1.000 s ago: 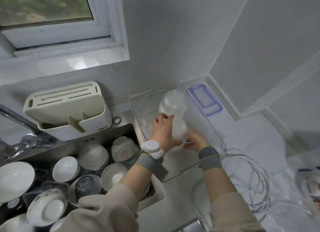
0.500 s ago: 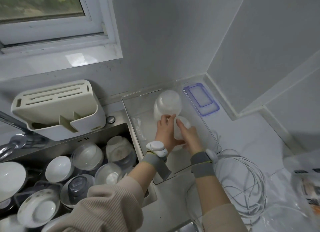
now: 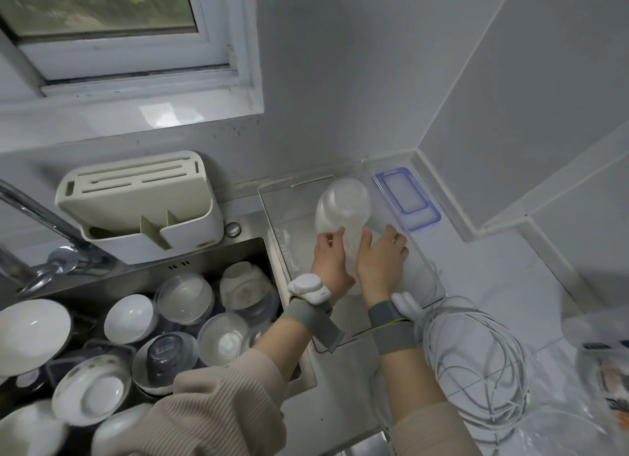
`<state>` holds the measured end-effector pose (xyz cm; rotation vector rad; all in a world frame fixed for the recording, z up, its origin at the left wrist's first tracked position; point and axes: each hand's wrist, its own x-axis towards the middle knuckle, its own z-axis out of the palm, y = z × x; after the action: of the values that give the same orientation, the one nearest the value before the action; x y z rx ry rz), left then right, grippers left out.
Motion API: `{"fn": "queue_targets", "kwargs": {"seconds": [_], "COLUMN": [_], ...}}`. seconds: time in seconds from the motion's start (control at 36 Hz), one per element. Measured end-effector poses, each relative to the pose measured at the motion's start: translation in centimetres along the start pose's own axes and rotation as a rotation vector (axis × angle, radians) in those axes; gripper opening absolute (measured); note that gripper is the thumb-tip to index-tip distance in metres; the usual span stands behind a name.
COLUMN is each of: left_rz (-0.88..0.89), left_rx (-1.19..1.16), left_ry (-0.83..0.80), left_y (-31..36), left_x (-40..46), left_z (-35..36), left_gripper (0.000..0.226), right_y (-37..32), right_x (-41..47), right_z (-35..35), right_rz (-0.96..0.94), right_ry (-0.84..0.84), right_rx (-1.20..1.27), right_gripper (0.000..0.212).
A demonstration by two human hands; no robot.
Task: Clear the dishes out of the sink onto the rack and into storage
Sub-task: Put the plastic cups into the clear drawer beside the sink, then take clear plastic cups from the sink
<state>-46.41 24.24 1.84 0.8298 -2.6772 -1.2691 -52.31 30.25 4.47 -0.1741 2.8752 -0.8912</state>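
Inside a clear plastic storage bin (image 3: 272,200) on the counter right of the sink lies a translucent plastic bowl (image 3: 343,202), bottom up. A second translucent bowl (image 3: 354,248) sits just in front of it, between my hands. My left hand (image 3: 332,268) grips this nearer bowl from the left, fingers curled on its side. My right hand (image 3: 381,261) rests against its right side, thumb on the bowl and fingers spread flat. The steel sink (image 3: 211,261) at lower left holds several white and clear bowls (image 3: 131,318).
A blue-trimmed lid (image 3: 406,200) lies against the bin's right side. A cream utensil holder (image 3: 143,200) stands behind the sink, with the tap (image 3: 51,224) at left. A coil of white cable (image 3: 476,360) and plastic bags (image 3: 606,363) lie on the counter at right.
My right hand has come up from below the nearer bowl to lie beside it on the right. Both hands with the bowl have moved deeper into the bin.
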Motion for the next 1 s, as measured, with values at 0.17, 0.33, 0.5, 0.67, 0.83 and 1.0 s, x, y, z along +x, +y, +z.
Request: {"fn": "queue_targets", "kwargs": {"seconds": [0.17, 0.33, 0.5, 0.67, 0.83, 1.0], "left_rz": [0.099, 0.209, 0.198, -0.196, -0.802, -0.978], "left_rx": [-0.101, -0.254, -0.286, -0.267, -0.451, -0.522], "left_ry": [0.127, 0.312, 0.581, 0.700, 0.368, 0.309], "left_y": [-0.4, -2.6, -5.4, -11.5, -17.8, -20.4], "left_x": [-0.7, -2.3, -4.6, -7.1, -9.6, -12.6], "left_z": [-2.2, -5.4, -8.2, -9.4, -7.3, -6.4], "left_gripper": [0.065, 0.042, 0.029, 0.018, 0.028, 0.033], "right_y": [-2.4, -5.9, -7.9, -8.7, -6.1, -2.5], "right_x": [-1.8, -4.4, -7.6, -12.5, -15.8, -17.8], "right_z": [0.5, 1.9, 3.8, 7.0, 12.5, 16.8], "right_rz": [-0.165, -0.301, -0.478, -0.624, -0.489, -0.490], "right_ry": [0.092, 0.106, 0.064, -0.037, -0.566, -0.912], "right_rx": [0.048, 0.148, 0.119, 0.075, -0.212, -0.588], "right_gripper": [0.042, 0.034, 0.029, 0.026, 0.028, 0.048]}}
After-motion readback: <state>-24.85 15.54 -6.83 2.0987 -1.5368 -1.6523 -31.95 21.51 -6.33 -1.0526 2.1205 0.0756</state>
